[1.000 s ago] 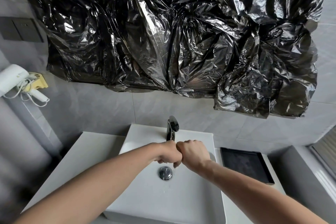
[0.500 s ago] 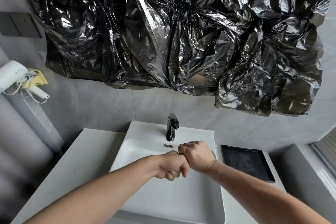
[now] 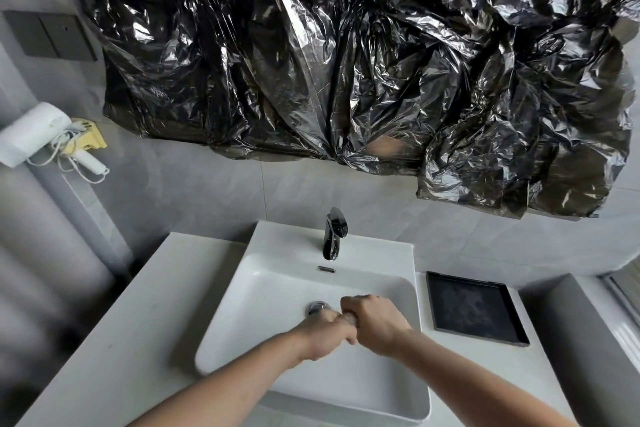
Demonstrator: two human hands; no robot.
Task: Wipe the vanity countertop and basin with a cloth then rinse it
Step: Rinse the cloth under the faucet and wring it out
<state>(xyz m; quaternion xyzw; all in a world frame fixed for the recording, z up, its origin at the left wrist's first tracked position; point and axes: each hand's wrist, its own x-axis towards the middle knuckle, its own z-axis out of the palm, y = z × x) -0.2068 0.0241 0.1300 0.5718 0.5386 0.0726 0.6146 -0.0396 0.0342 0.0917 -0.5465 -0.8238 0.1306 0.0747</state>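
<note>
Two fists touching over basin (image 3: 270, 291), left hand (image 3: 323, 334) and right hand (image 3: 375, 324) curled, grip contents hidden, drain (image 3: 317, 307) at 11 o'clock.

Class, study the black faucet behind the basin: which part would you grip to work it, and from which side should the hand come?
Grip the faucet by its flat top lever, coming from above and in front, over the basin. The lever tilts toward the viewer and the wall stands close behind, so the front is the free side. Both hands are fisted together over the bowl.

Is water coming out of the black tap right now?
No, the black tap stands dry with no stream under its spout, and both fists meet lower down over the white basin.
</note>
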